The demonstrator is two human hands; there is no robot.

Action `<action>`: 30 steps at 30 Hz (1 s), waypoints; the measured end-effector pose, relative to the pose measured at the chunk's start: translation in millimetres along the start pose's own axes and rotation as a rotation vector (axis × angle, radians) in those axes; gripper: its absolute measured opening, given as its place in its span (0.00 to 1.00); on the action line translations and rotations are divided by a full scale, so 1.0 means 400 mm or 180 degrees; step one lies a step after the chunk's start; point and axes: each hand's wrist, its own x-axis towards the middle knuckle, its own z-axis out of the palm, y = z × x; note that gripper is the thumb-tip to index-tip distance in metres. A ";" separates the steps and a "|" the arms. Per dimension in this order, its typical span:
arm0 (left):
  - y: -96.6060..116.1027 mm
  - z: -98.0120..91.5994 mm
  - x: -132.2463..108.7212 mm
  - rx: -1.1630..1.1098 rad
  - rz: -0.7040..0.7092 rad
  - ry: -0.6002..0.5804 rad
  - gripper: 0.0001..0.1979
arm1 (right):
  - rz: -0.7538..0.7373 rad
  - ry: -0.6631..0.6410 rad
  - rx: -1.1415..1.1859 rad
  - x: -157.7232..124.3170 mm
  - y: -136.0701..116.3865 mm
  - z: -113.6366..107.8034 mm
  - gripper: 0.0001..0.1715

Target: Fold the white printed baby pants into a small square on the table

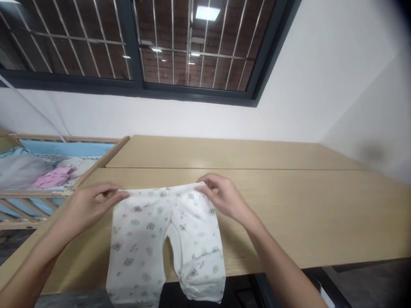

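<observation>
A pair of small white baby pants [163, 239] with a pale animal print lies flat on a light wooden table [289, 214], waistband away from me, legs hanging over the near edge. My left hand [91, 203] pinches the waistband's left corner. My right hand [221, 194] pinches the waistband's right corner. Both hands rest low on the tabletop, fingers closed on the cloth.
A wooden crib [48, 171] with blue lining stands to the left, holding pink clothing [53, 177] and grey cloth. A white wall and a dark-framed barred window [144, 47] lie behind the table. Dark floor shows below the near edge.
</observation>
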 end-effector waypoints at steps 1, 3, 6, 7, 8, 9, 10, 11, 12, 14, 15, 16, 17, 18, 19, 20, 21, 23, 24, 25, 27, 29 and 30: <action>0.010 0.028 0.035 -0.0036 -0.0033 -0.0031 0.26 | 0.0042 -0.0023 -0.0098 0.019 0.033 -0.004 0.10; 0.019 0.087 0.103 -0.0124 -0.0006 -0.0207 0.25 | 0.0141 -0.0056 -0.0281 0.062 0.112 0.002 0.10; 0.012 0.183 0.193 -0.0139 0.0064 -0.0606 0.21 | 0.0312 -0.0031 -0.0546 0.128 0.241 0.038 0.07; 0.009 0.215 0.218 -0.0103 0.0062 -0.0724 0.19 | 0.0408 -0.0023 -0.0651 0.149 0.281 0.054 0.07; 0.007 0.246 0.241 -0.0060 0.0049 -0.0811 0.18 | 0.0516 -0.0016 -0.0726 0.169 0.318 0.070 0.06; 0.006 0.276 0.262 -0.0004 0.0024 -0.0863 0.16 | 0.0615 -0.0006 -0.0786 0.187 0.350 0.085 0.06; 0.007 0.304 0.280 0.0062 -0.0015 -0.0878 0.15 | 0.0712 0.0011 -0.0822 0.205 0.378 0.099 0.06; 0.009 0.330 0.297 0.0131 -0.0067 -0.0870 0.13 | 0.0799 0.0038 -0.0837 0.222 0.402 0.111 0.06; 0.012 0.352 0.311 0.0212 -0.0132 -0.0860 0.12 | 0.0876 0.0071 -0.0844 0.237 0.422 0.122 0.06; 0.019 0.389 0.337 0.0382 -0.0266 -0.0835 0.10 | 0.1034 0.0128 -0.0837 0.263 0.455 0.137 0.06; 0.023 0.401 0.349 0.0460 -0.0321 -0.0829 0.10 | 0.1108 0.0151 -0.0818 0.273 0.469 0.142 0.06; 0.028 0.410 0.359 0.0530 -0.0363 -0.0832 0.11 | 0.1178 0.0169 -0.0791 0.282 0.481 0.146 0.05; 0.033 0.416 0.368 0.0593 -0.0390 -0.0841 0.13 | 0.1246 0.0183 -0.0758 0.289 0.492 0.148 0.05; 0.040 0.418 0.375 0.0650 -0.0404 -0.0854 0.14 | 0.1311 0.0195 -0.0720 0.295 0.503 0.150 0.04; 0.049 0.417 0.380 0.0702 -0.0400 -0.0864 0.14 | 0.1374 0.0206 -0.0677 0.299 0.513 0.150 0.04; 0.062 0.414 0.383 0.0754 -0.0374 -0.0861 0.13 | 0.1430 0.0215 -0.0629 0.303 0.522 0.150 0.03; 0.078 0.409 0.382 0.0806 -0.0320 -0.0841 0.12 | 0.1476 0.0223 -0.0574 0.306 0.530 0.149 0.03; 0.126 0.397 0.365 0.0889 -0.0118 -0.0777 0.13 | 0.1540 0.0231 -0.0436 0.310 0.544 0.146 0.02; 0.158 0.392 0.346 0.0911 0.0029 -0.0764 0.14 | 0.1558 0.0225 -0.0353 0.312 0.549 0.143 0.02; 0.196 0.388 0.320 0.0914 0.0203 -0.0782 0.15 | 0.1571 0.0214 -0.0265 0.315 0.553 0.139 0.03; 0.281 0.384 0.240 0.0856 0.0606 -0.0974 0.17 | 0.1587 0.0185 -0.0080 0.318 0.556 0.129 0.06; 0.371 0.388 0.133 0.0734 0.1037 -0.1359 0.16 | 0.1595 0.0153 0.0095 0.320 0.553 0.117 0.09; 0.413 0.392 0.074 0.0669 0.1211 -0.1586 0.17 | 0.1598 0.0140 0.0172 0.319 0.551 0.110 0.10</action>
